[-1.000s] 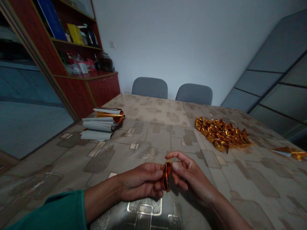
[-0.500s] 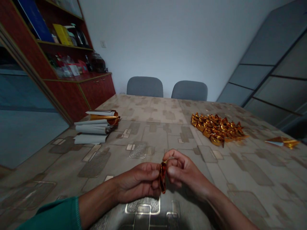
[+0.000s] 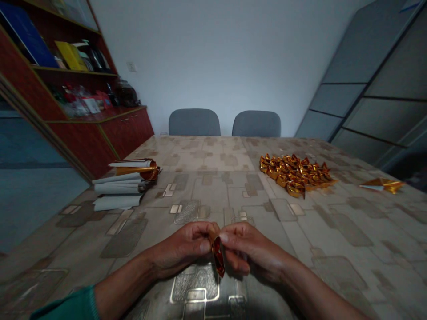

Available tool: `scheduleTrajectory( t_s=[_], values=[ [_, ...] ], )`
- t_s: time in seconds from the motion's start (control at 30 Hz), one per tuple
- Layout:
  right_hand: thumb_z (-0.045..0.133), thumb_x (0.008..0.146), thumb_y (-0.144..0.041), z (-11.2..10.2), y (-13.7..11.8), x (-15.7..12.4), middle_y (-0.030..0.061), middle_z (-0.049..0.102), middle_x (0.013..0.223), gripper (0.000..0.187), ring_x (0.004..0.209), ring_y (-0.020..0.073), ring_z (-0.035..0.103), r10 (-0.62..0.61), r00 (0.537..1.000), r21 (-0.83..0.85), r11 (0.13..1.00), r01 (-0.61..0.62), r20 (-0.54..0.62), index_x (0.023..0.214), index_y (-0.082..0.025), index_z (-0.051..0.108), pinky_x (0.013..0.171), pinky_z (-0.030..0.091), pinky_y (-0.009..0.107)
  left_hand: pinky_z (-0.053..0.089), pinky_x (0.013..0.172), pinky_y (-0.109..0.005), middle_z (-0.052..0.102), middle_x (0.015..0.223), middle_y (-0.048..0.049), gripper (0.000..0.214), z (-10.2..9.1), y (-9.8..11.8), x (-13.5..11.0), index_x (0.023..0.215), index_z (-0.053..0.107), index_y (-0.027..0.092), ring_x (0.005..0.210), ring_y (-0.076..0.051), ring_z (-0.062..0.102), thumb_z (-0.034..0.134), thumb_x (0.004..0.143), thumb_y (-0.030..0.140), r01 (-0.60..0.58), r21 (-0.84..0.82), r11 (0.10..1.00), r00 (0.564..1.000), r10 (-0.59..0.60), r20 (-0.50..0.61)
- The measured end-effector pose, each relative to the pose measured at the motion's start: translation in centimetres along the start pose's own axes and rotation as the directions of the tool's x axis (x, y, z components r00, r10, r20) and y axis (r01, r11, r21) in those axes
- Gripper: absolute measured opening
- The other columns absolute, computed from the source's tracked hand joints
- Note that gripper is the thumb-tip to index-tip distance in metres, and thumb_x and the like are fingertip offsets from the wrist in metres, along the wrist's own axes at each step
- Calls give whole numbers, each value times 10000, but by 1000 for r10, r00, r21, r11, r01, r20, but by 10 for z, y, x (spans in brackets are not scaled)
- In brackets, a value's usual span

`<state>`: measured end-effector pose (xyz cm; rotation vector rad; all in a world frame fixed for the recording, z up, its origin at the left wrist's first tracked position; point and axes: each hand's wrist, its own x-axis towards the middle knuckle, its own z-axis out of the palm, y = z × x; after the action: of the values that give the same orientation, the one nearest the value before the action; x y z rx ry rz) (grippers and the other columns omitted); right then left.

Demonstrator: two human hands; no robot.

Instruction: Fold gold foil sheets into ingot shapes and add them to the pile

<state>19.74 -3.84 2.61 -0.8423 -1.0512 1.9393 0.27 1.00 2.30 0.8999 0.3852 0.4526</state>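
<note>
Just above the near part of the table, a folded piece of gold foil paper (image 3: 218, 258) is held upright between my two hands. My left hand (image 3: 187, 249) pinches its left side with thumb and fingers. On the other side, my right hand (image 3: 245, 246) grips its upper edge between thumb and forefinger, the lower fingers curled behind. The fold has a narrow opening with a shiny reddish-gold inside. Further off to the right lies a cluster of folded gold paper ingots (image 3: 295, 173), packed close together in rows.
Stacks of folded paper sheets (image 3: 118, 189), grey-white with some gold, lie at the left. A loose gold foil piece (image 3: 383, 184) rests at the far right. The table (image 3: 207, 178) has a patterned cover. Two grey chairs (image 3: 194, 122) stand behind it, and a red cabinet (image 3: 125, 133) at left.
My right hand has come down and closer to the left, from fingers raised over the paper's top to a pinch at its edge. The view has shifted slightly.
</note>
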Motion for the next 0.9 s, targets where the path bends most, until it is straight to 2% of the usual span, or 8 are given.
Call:
scheduleTrajectory(
  t_s=[0.1, 0.2, 0.33, 0.43, 0.5, 0.53, 0.67, 0.9],
  values=[
    [781, 812, -501, 1, 1, 0, -78, 535, 458, 392, 325, 26, 331, 1, 1000, -2, 1000, -1, 2, 761, -130, 666, 347, 260, 167, 432, 644, -208, 640, 760, -17, 335, 1, -1, 1, 866, 694, 132, 680, -110, 577, 883, 724, 369, -13, -36, 999, 998, 11, -59],
    [819, 772, -493, 2, 1, 2, -78, 553, 472, 386, 337, 30, 345, -22, 997, 17, 1000, 24, -76, 788, -140, 661, 352, 266, 165, 462, 648, -210, 657, 775, -24, 310, 0, -1, 1, 887, 691, 133, 688, -117, 607, 873, 732, 330, -21, -65, 998, 995, 15, -97],
    [858, 723, -484, 3, 1, 4, -93, 530, 447, 398, 332, 30, 318, -36, 992, 17, 999, 39, -124, 747, -165, 621, 337, 231, 164, 528, 632, -232, 686, 789, -46, 290, 0, -2, -2, 939, 677, 137, 666, -134, 646, 825, 761, 310, 19, -124, 992, 997, -27, -69],
    [854, 724, -489, 4, 0, 4, -99, 524, 437, 402, 320, 26, 294, -30, 991, -13, 1000, 29, -127, 737, -173, 606, 330, 195, 170, 567, 627, -256, 713, 847, -87, 426, 1, -1, -4, 985, 657, 140, 721, -177, 693, 760, 806, 513, 43, -159, 986, 999, -43, 1],
    [859, 707, -504, 4, 0, 4, -101, 519, 437, 422, 323, 23, 286, -26, 990, -38, 999, 21, -140, 734, -173, 600, 332, 171, 172, 578, 621, -255, 717, 869, -99, 532, 2, -1, -5, 968, 643, 142, 742, -189, 705, 723, 789, 637, 46, -136, 990, 999, -45, 7],
    [865, 694, -512, 4, 0, 4, -103, 514, 437, 434, 325, 22, 283, -22, 989, -52, 999, 15, -147, 736, -173, 597, 332, 162, 174, 580, 612, -250, 714, 862, -95, 539, 3, -1, -5, 955, 637, 143, 736, -186, 704, 727, 780, 646, 45, -109, 993, 999, -47, -9],
    [856, 686, -552, 4, 3, 6, -118, 479, 418, 465, 318, 21, 247, -27, 987, -112, 994, 9, -156, 730, -181, 580, 329, 132, 184, 572, 561, -223, 691, 793, -65, 365, 4, -1, -5, 911, 609, 147, 656, -150, 680, 734, 834, 481, 58, 5, 998, 992, -57, -113],
    [828, 714, -573, 2, 6, 6, -98, 530, 419, 461, 291, 25, 262, -5, 987, -131, 991, -17, -160, 760, -172, 606, 308, 138, 186, 488, 439, -159, 648, 723, -18, 265, 6, -2, -2, 894, 531, 178, 476, -76, 566, 681, 839, 389, 73, 59, 996, 986, -64, -154]
  ],
)
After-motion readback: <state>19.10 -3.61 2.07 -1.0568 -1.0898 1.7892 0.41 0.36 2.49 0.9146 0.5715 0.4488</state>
